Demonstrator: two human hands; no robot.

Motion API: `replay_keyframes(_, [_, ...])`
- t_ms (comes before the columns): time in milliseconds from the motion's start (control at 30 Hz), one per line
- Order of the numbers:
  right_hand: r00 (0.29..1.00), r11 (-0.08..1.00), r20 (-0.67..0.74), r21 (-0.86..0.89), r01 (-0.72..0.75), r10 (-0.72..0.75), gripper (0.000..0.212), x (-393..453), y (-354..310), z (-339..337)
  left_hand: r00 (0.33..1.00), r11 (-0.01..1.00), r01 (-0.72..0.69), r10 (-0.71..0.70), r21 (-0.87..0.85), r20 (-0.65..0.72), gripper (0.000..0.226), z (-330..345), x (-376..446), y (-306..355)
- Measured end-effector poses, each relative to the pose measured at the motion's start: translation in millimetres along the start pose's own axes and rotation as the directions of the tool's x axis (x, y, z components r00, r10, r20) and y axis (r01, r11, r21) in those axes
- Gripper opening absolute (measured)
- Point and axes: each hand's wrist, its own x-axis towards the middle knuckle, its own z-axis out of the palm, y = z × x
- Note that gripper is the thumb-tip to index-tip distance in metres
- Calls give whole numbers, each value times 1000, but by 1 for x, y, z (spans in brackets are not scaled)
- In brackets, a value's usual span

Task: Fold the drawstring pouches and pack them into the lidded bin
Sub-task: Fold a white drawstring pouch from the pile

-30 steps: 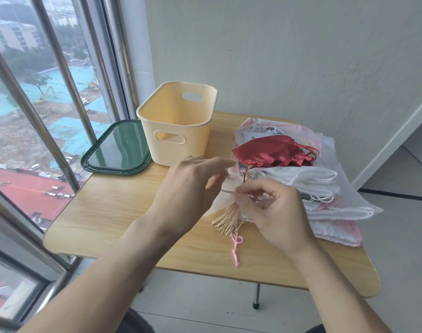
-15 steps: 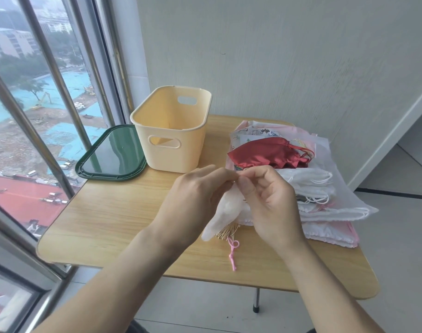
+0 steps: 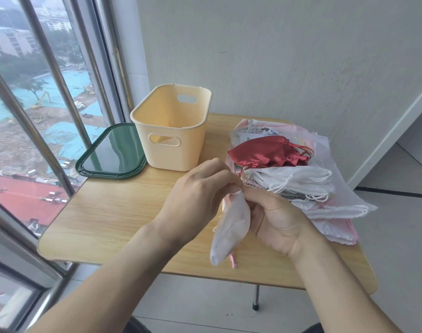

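Observation:
A small white pouch (image 3: 230, 229) hangs over the table's front half, pinched at its gathered top. My left hand (image 3: 195, 200) grips that top from the left and my right hand (image 3: 274, 224) holds it from the right, fingertips meeting. A pink cord end (image 3: 233, 260) dangles below the pouch. To the right lies a pile of pouches (image 3: 298, 186), with a red satin pouch (image 3: 265, 152) on top. The cream bin (image 3: 171, 126) stands open and empty at the back of the table. Its dark green lid (image 3: 111, 152) lies flat to the bin's left.
The wooden table (image 3: 113, 212) is small, with its left edge against a window with metal bars (image 3: 58, 75). A pale wall rises right behind the bin. Grey floor shows to the right and below the table's front edge.
Both hands have drawn the white pouch's top shut and lifted it, so the pouch now hangs as a bundle. The tassel seen earlier is hidden inside or behind it.

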Motion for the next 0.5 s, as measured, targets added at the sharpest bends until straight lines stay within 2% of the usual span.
replay_keyframes(100, [999,1000,-34,25,-6,7,8,2,4,1,998,998,23,-27,60,56,17,-1,0,1])
replay_keyframes(167, [994,999,-92,4,53,-52,16,4,5,3,992,992,66,-76,108,96,17,-1,-1,1])
replay_keyframes(267, [960,957,-147,-203,206,-238,23,0,2,5,970,972,181,-202,151,138,13,-1,-3,1])
replay_keyframes(367, [917,819,-72,-482,313,-393,44,-3,5,5,953,964,218,-244,153,180,16,-3,-5,1])
replay_keyframes(433, [897,768,-42,-536,350,-439,41,-3,7,5,937,957,259,-282,132,206,18,-4,-6,2])
replay_keyframes(500, [871,735,-54,-564,377,-489,30,-1,9,4,896,927,369,-374,67,240,17,-5,-6,1])
